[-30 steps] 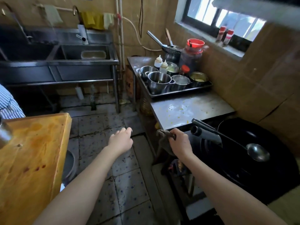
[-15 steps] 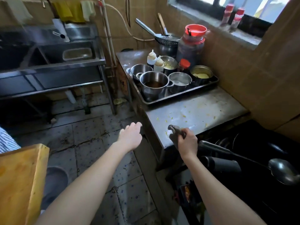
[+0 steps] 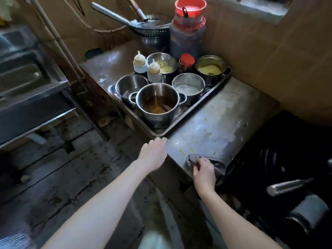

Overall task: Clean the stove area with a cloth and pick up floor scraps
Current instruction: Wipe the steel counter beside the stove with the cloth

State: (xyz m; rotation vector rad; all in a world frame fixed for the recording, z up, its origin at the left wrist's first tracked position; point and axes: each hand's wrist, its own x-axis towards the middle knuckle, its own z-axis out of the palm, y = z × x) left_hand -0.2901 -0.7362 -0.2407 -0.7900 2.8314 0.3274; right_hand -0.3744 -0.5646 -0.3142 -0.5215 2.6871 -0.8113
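My right hand presses a dark grey cloth onto the near corner of the steel counter beside the stove. Small yellow food scraps dot the counter just beyond the cloth. My left hand hovers at the counter's left edge, fingers loosely curled, holding nothing. The black wok and stove lie right of the cloth. The tiled floor below is dirty and stained.
A black tray with several steel pots, bowls and two squeeze bottles sits at the back of the counter. A big red-lidded jar and a strainer stand behind it. Metal handles stick out at right. A steel sink unit is at left.
The view has moved closer and tilted down over the counter. My right hand has brought the cloth from the counter's front edge onto its top. My left hand has moved up to the counter's edge.
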